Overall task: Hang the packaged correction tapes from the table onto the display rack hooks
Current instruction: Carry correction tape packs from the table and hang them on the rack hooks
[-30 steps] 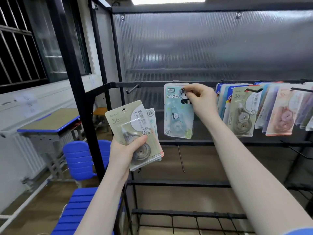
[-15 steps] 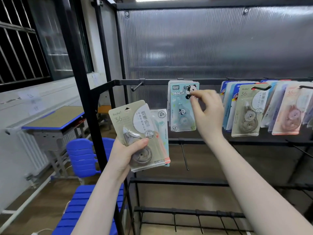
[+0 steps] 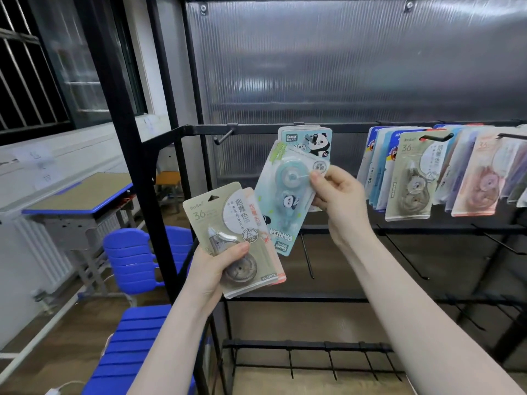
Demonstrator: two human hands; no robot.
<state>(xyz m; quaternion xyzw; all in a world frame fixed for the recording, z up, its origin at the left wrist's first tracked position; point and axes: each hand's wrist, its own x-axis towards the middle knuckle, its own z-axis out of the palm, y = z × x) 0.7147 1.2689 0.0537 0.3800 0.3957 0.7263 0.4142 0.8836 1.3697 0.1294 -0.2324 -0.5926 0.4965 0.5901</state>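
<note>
Left hand (image 3: pixel 225 266), raised before the black metal display rack (image 3: pixel 256 129), grips two carded correction tapes: one beige (image 3: pixel 225 220), one orange-edged (image 3: pixel 258 223) behind it. Right hand (image 3: pixel 339 195) pinches one light-blue panda-print pack (image 3: pixel 282 201), inverted and tilted, before one matching pack (image 3: pixel 313 141) hanging on a hook.

- A pale blue panda pack (image 3: pixel 281 201) is held upside down and tilted, pinched at its right edge, in front of the rack.
- A second panda pack (image 3: pixel 309 141) hangs upright on a hook behind it.
- A beige pack (image 3: pixel 228 238) marked 36 is gripped low, with an orange-edged pack (image 3: pixel 261 223) tucked behind.
- More packs (image 3: pixel 413 178) hang in a row at right.
</note>
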